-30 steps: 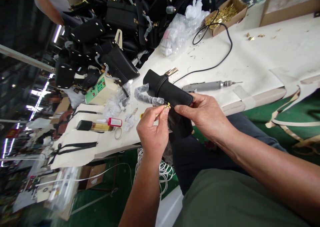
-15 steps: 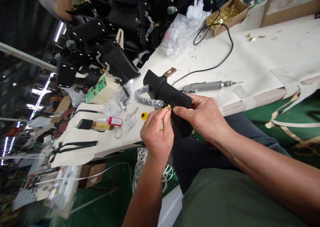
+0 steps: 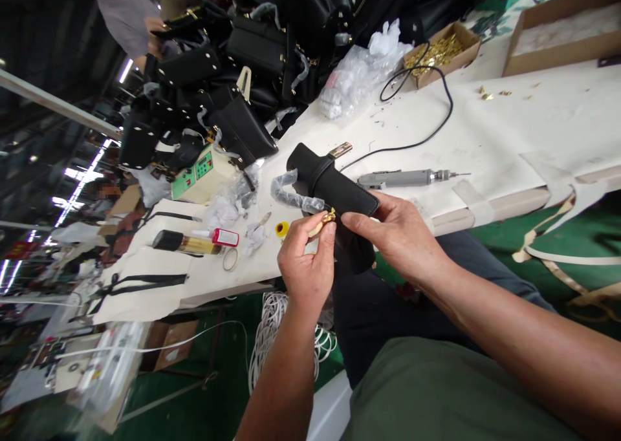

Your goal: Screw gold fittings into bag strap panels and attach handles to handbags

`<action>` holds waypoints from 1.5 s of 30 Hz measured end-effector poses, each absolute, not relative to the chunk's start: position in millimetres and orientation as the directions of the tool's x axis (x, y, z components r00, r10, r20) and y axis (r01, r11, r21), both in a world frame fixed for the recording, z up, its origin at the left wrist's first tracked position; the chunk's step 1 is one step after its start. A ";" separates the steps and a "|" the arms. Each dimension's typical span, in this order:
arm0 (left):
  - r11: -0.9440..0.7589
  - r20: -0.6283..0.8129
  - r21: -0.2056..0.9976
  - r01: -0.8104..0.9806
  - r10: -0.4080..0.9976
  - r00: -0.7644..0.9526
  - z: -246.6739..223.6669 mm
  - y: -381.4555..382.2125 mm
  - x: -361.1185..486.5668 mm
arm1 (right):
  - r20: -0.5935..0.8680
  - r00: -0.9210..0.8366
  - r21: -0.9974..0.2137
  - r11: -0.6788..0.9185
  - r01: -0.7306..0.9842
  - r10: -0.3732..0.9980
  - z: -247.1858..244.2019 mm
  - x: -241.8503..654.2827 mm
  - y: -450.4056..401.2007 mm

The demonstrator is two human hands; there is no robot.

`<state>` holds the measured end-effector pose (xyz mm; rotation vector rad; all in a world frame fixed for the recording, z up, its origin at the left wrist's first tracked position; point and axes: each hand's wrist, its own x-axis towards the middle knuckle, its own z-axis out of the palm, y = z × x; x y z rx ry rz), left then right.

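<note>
A black handbag (image 3: 342,185) is tilted at the table's front edge, its wrapped handle (image 3: 291,195) in clear plastic sticking out to the left. My right hand (image 3: 400,231) is closed on the bag's right end, thumb on the near side. With thumb and forefinger, my left hand (image 3: 308,253) pinches a small gold metal fitting (image 3: 328,217) beside the end of the handle. Whether the fitting touches the bag I cannot tell. Behind the bag, a grey electric screwdriver (image 3: 402,178) lies on the table with its bit pointing right.
Many black bags (image 3: 257,46) are heaped at the back, near another person (image 3: 129,24). A cardboard box of gold fittings (image 3: 441,53) stands at the back right. A green-fronted control box (image 3: 204,172), a red-labelled bottle (image 3: 226,236) and a yellow roll (image 3: 281,229) are on the left.
My left fingers have turned and parted slightly, so more of the gold fitting shows. The view has shifted a little, and more of the other person is visible.
</note>
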<state>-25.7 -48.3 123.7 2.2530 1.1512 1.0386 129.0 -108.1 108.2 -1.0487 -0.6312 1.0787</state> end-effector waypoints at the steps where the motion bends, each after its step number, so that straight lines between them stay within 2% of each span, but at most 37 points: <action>1: -0.568 0.425 0.649 0.506 0.822 0.379 123.9 -48.1 -25.9 | -0.062 0.377 -0.913 0.100 -0.396 0.924 108.4 129.0 -108.5; 5: -0.552 0.408 0.678 0.486 0.832 0.377 127.0 -46.4 -26.4 | -0.070 0.369 -0.918 0.085 -0.388 0.927 110.0 128.6 -109.4; 14: -0.608 0.425 0.647 0.461 0.789 0.444 135.2 -42.7 -29.5 | -0.078 0.331 -0.903 0.074 -0.423 0.941 110.4 122.4 -106.3; 20: -0.607 0.458 0.648 0.461 0.793 0.401 126.3 -47.7 -33.9 | -0.086 0.316 -0.901 0.062 -0.430 0.945 111.3 120.0 -104.0; 29: -0.418 0.323 0.830 0.369 0.900 0.292 117.2 -56.0 -38.9 | -0.125 0.348 -0.882 0.056 -0.467 0.929 109.2 119.7 -105.0; 40: -0.486 0.389 0.816 0.313 0.862 0.325 119.6 -51.1 -40.9 | -0.097 0.393 -0.919 0.069 -0.388 0.915 109.8 120.3 -105.0; 45: -0.455 0.368 0.849 0.269 0.874 0.317 120.8 -50.3 -41.5 | -0.090 0.373 -0.932 0.054 -0.357 0.923 107.8 118.3 -106.6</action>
